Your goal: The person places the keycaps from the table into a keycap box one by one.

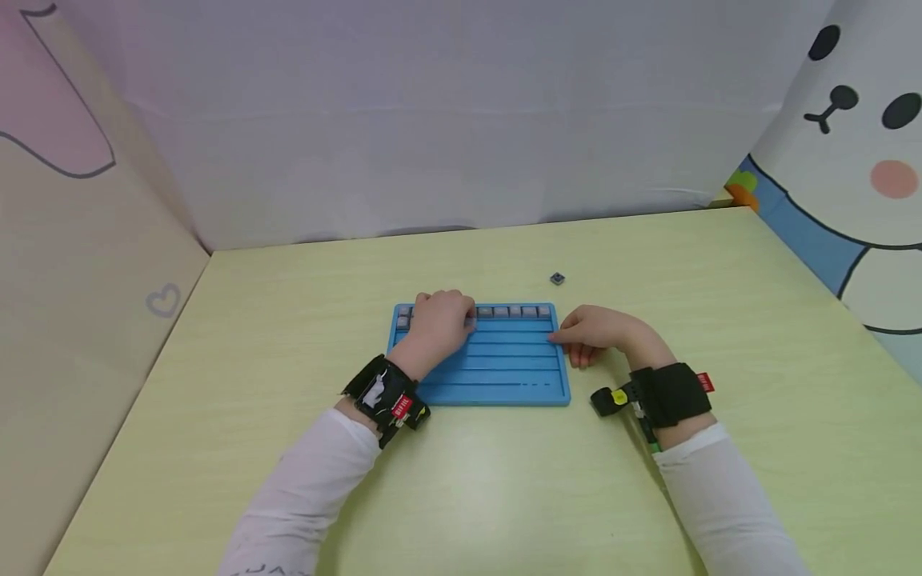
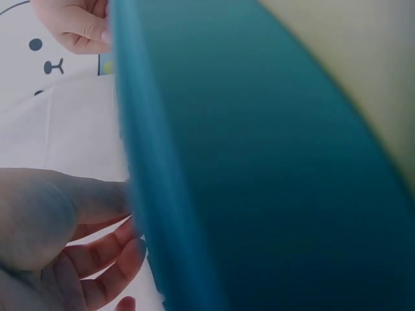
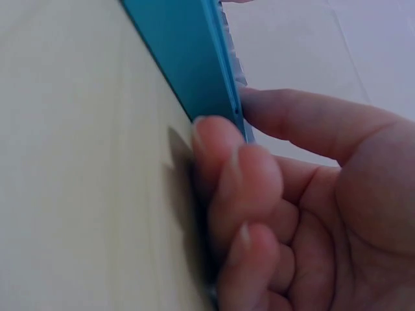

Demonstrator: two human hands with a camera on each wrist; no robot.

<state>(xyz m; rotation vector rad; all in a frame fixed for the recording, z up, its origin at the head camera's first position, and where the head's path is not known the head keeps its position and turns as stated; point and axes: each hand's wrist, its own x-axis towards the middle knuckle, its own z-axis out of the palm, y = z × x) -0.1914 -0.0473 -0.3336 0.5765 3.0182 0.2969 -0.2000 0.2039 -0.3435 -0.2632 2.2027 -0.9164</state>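
A blue keycap tray (image 1: 511,368) with long ridged rows lies on the table in the head view. Small grey keycaps (image 1: 515,312) line its far row, and a few sit at its left end. My left hand (image 1: 438,324) reaches over the tray's far left part, partly covering the keycaps. In the left wrist view that hand's thumb and curled fingers (image 2: 107,265) meet behind the tray's rim, so I cannot tell what they hold. At the right side, my right hand (image 1: 601,330) pinches the tray's edge, thumb on top and fingers below in the right wrist view.
Behind the tray, near its right corner, a single small dark keycap (image 1: 558,278) lies on the pale yellow table (image 1: 490,480). A white cloth wall (image 1: 461,144) stands along the far edge, with printed panels on both sides. Each wrist wears a black strap (image 1: 666,394).
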